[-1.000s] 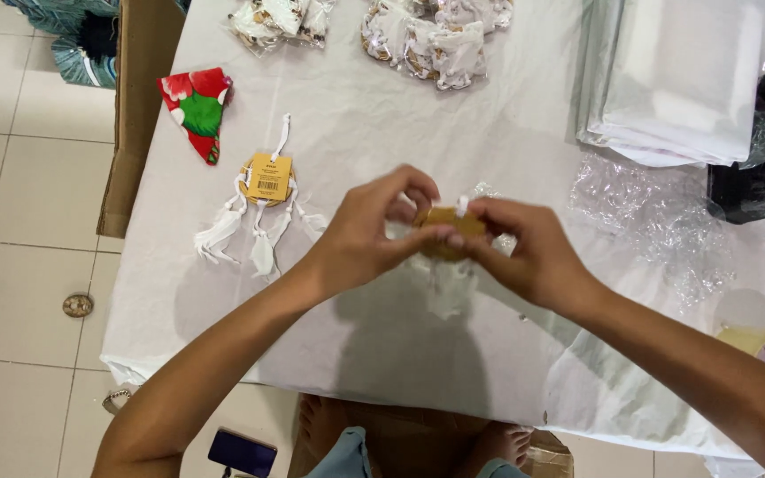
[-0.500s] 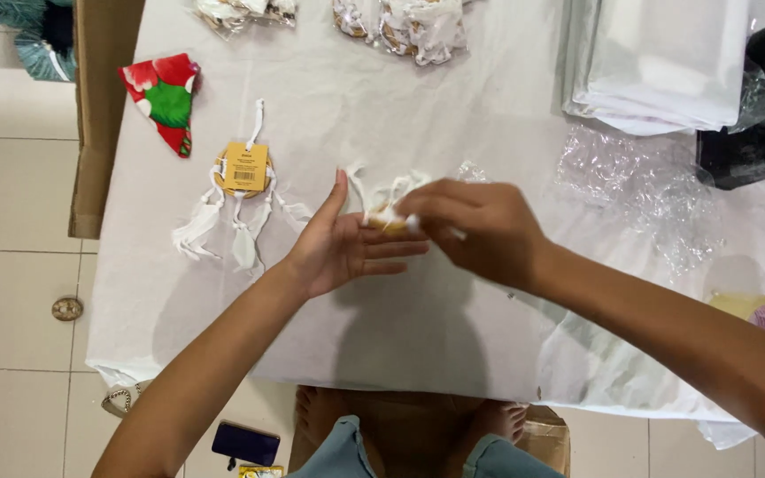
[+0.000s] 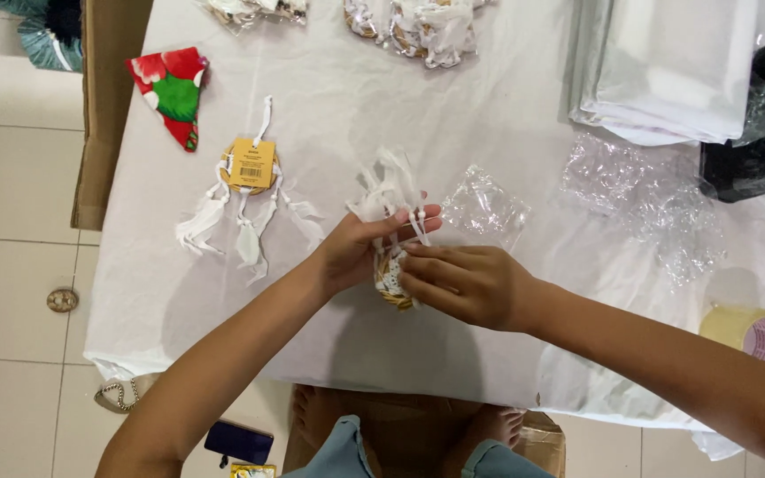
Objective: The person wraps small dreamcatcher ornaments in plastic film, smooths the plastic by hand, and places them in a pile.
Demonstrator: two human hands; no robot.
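Over the middle of the white-covered table (image 3: 524,372), my left hand (image 3: 360,252) and my right hand (image 3: 462,283) both grip a small dreamcatcher (image 3: 390,281) with a tan ring. Its white feathers and beaded strings (image 3: 391,190) are bunched upward between my left fingers. My right fingers pinch the ring's lower side. A small clear plastic bag (image 3: 486,208) lies just right of the hands. A second dreamcatcher (image 3: 250,173) with a yellow tag lies spread flat to the left.
A red and green cloth (image 3: 173,88) lies at the far left. Bagged dreamcatchers (image 3: 418,22) sit at the back, folded white sheets (image 3: 666,62) at the back right, crumpled clear plastic (image 3: 657,199) to the right, a tape roll (image 3: 759,332) at the right edge. A cardboard box (image 3: 99,106) stands left.
The hands have turned the dreamcatcher so its feathers stand gathered upward in my left fingers. The small clear bag beside them now lies uncovered. The view has shifted slightly.
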